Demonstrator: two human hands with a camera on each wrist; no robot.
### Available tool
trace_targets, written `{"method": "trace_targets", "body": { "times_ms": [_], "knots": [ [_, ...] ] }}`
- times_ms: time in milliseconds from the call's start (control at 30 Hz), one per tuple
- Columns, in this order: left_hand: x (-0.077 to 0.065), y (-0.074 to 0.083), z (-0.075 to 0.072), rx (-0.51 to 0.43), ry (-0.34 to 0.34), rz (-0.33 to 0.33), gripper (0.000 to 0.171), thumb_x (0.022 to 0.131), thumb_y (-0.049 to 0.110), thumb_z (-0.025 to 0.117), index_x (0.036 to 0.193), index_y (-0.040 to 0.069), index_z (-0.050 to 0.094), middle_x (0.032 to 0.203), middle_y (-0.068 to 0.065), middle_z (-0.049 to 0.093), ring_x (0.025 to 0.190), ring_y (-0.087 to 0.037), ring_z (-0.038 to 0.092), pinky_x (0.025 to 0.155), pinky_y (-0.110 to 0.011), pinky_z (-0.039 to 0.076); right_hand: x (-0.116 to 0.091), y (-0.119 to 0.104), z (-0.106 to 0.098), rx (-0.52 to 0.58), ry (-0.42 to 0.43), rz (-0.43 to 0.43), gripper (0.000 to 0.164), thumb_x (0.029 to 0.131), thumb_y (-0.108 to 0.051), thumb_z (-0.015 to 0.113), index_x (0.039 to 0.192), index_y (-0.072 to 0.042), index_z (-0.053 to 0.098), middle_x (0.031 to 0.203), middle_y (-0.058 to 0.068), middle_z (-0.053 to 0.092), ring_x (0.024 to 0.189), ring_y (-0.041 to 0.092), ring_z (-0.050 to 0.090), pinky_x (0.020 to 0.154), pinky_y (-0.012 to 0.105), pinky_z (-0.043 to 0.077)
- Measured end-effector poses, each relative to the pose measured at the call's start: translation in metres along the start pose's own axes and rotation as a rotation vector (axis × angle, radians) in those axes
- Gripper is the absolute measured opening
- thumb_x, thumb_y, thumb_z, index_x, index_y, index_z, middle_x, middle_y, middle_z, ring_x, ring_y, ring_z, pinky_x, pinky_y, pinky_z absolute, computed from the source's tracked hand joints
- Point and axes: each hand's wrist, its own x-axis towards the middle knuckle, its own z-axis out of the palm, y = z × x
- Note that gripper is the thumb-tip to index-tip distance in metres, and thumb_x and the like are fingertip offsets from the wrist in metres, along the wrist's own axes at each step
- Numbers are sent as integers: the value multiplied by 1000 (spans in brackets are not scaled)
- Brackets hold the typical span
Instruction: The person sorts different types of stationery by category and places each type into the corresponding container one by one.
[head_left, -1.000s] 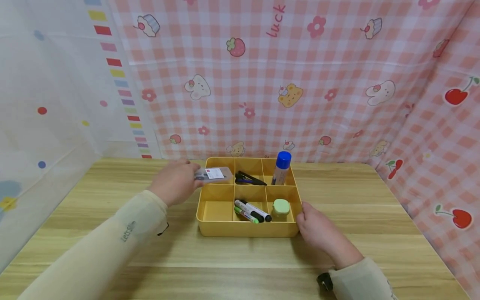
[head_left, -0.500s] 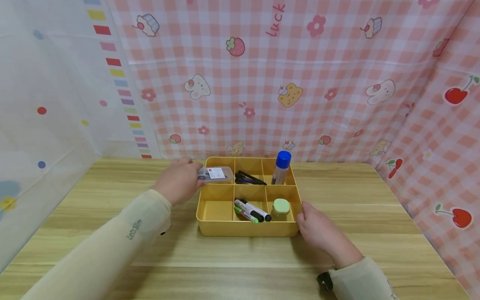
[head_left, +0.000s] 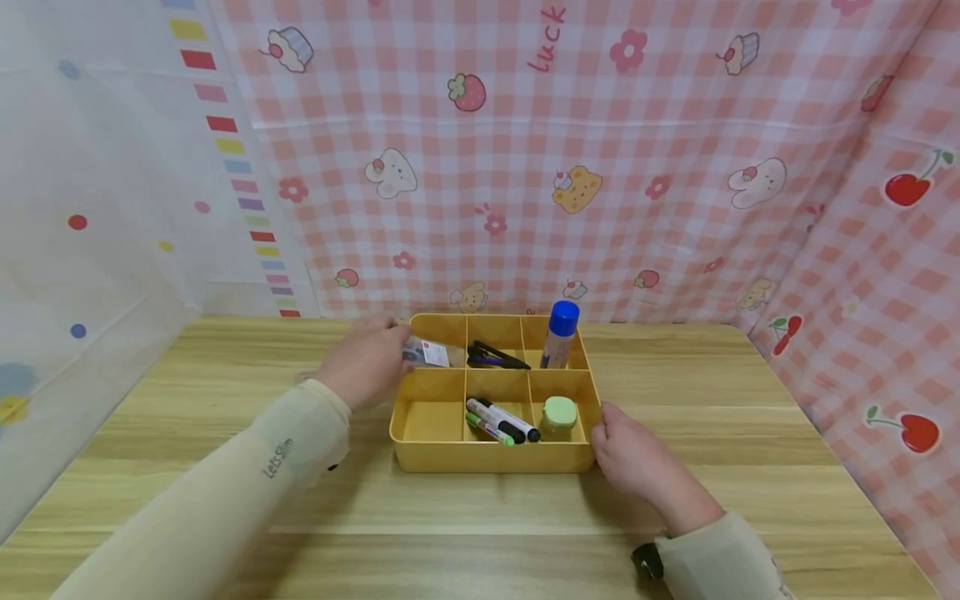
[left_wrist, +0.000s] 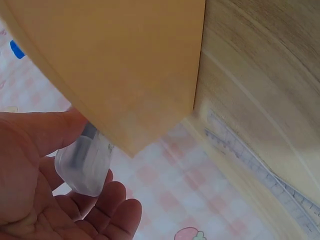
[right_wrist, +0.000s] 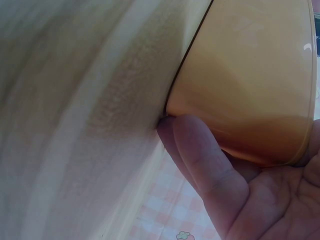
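My left hand point(head_left: 367, 362) pinches a small clear plastic case point(head_left: 429, 353) with a white label and dark contents. The case sits low in the back left compartment of a yellow divided organizer box point(head_left: 495, 458). From the left wrist view, the end of the clear case point(left_wrist: 82, 167) shows between thumb and fingers beside the box wall. At the front right corner, my right hand point(head_left: 637, 458) grips the box, fingers curled against its lower edge in the right wrist view. Dark pens or scissors, unclear which point(head_left: 497, 357), lie in the back middle compartment.
In the box, several markers point(head_left: 501, 421) lie front middle, a green-lidded jar point(head_left: 559, 412) front right, and a blue-capped glue stick point(head_left: 560, 335) back right. A clear strip with ruler-like marks point(left_wrist: 260, 167) lies on the wooden table point(head_left: 465, 542). Checked cloth point(head_left: 495, 167) hangs behind.
My left hand has moved slightly right, and the clear case has gone lower into the back left compartment. The right hand stays at the box corner.
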Motion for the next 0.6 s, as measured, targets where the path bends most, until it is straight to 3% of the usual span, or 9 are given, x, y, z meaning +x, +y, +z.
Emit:
{"method": "trace_targets", "body": {
  "times_ms": [267,367,600],
  "knots": [
    [2,1,3,-10,-9,39,56,103,22,67,153,1,52,152,-20,54,135,-40,56,116,-55,47,0,0,0,6,-3,8,52,110,-19,33,152,9,42,139,32,62,98,31,62,87,50,56],
    [2,0,4,-20,-24,31,58,104,23,65,156,2,48,159,-20,48,142,-42,51,120,-57,43,0,0,0,7,-3,10,52,110,-19,33,152,10,41,140,33,61,99,31,63,89,51,56],
    [1,-11,9,-87,-36,38,77,106,35,62,169,12,24,170,-17,35,153,-43,39,124,-60,35,1,1,1,2,8,4,52,110,-19,33,151,9,43,142,33,60,104,31,63,97,56,55]
  ]
}}
